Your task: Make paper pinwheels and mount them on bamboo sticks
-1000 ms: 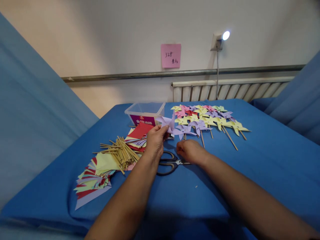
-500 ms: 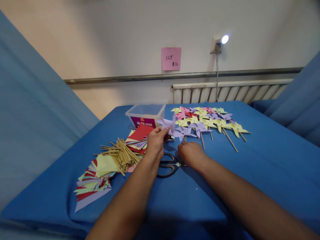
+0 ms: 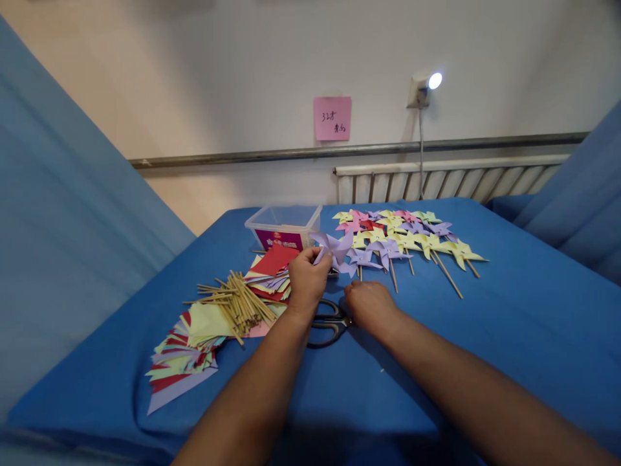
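Note:
My left hand (image 3: 307, 279) pinches a folded purple paper pinwheel (image 3: 336, 250) and holds it just above the blue cloth. My right hand (image 3: 369, 303) rests knuckles-up on the cloth with its fingers curled under, right beside the black-handled scissors (image 3: 326, 322); whether it holds anything is hidden. Finished pinwheels (image 3: 405, 236) in yellow, pink and purple lie on their sticks in rows just beyond both hands.
A clear plastic box (image 3: 284, 225) stands behind my left hand. To the left lie a bundle of wooden sticks (image 3: 233, 299) and stacks of coloured paper squares (image 3: 182, 353), red ones (image 3: 272, 261) nearer the box. A radiator (image 3: 446, 181) and a pink note (image 3: 332, 118) are on the wall.
My left hand has drawn the purple pinwheel slightly lower and turned it. My right hand has slid a little to the left, toward the scissors.

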